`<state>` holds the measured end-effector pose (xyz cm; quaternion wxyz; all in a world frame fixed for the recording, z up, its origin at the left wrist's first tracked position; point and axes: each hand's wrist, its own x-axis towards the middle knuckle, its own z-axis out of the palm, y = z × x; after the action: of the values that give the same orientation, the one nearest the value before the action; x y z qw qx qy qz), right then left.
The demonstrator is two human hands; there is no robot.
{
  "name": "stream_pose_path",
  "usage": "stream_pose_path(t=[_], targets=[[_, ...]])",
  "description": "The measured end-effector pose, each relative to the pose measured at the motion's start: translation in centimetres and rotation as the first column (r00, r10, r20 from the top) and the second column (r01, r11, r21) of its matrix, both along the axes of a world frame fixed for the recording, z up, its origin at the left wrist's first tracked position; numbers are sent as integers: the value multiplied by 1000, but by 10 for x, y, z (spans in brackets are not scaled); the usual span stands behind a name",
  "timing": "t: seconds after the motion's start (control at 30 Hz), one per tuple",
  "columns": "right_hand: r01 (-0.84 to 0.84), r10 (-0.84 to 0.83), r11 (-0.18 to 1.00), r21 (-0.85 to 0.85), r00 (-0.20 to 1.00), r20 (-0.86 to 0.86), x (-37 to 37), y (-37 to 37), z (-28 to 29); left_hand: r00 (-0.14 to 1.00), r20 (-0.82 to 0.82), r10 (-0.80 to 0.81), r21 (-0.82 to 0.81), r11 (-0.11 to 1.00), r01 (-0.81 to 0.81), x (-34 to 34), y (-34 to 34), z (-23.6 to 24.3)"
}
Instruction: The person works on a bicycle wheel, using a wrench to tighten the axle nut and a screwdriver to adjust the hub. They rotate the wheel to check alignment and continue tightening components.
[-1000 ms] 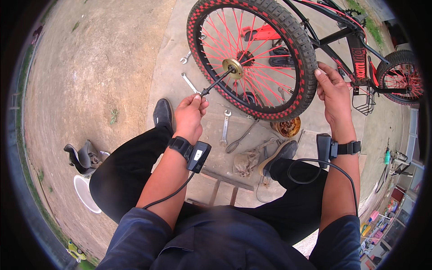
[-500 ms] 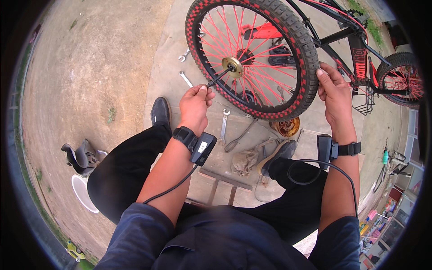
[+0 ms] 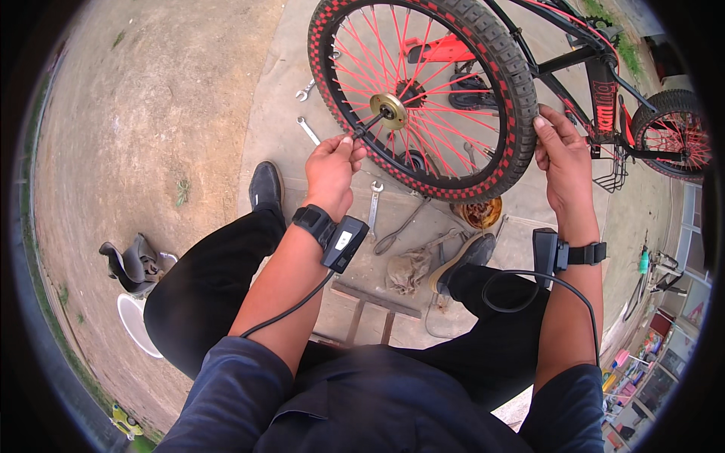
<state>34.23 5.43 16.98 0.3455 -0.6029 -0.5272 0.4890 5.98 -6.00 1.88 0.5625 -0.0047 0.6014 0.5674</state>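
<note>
A bicycle wheel (image 3: 521, 90) with a knobbly black tire, red checks and red spokes stands tilted in front of me. Its hub carries a round brass-coloured disc (image 3: 394, 119), from which a thin black axle (image 3: 368, 125) sticks out toward me. My left hand (image 3: 332, 167) pinches the outer end of that axle between thumb and fingers. At the wheel's right side, my right hand (image 3: 560, 147) grips the tire, thumb on the tread and fingers partly hidden. The black and red bicycle frame (image 3: 600, 94) lies behind and to the right.
Open-end wrenches (image 3: 375, 205) lie on the concrete, with a tin of brown grease (image 3: 480, 213) and a dirty cloth (image 3: 408, 270) near my right shoe. A wooden frame (image 3: 374, 300) is between my legs. A white basin (image 3: 136, 325) and a black saddle-like piece (image 3: 134, 266) sit left.
My left hand has moved slightly right and up along the axle, closer to the hub. The wheel has shifted a little to the left; my right hand still grips the tire.
</note>
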Motion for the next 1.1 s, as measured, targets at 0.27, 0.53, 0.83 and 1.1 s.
stream_pose_path(t=[0.27, 0.53, 0.83, 1.1], targets=[[-5, 5, 1000, -4, 1000, 7, 1, 1, 0, 1000, -1, 5, 16, 1000, -5, 3, 7, -5], [-5, 5, 1000, 0, 1000, 6, 1, 1, -2, 999, -41, -28, 16, 999, 29, -2, 6, -7], [10, -10, 1000, 13, 1000, 3, -3, -2, 1, 999, -37, -34, 14, 999, 34, -3, 7, -7], [34, -35, 999, 15, 999, 26, -7, -2, 4, 997, -70, -33, 27, 999, 35, 1, 8, -7]])
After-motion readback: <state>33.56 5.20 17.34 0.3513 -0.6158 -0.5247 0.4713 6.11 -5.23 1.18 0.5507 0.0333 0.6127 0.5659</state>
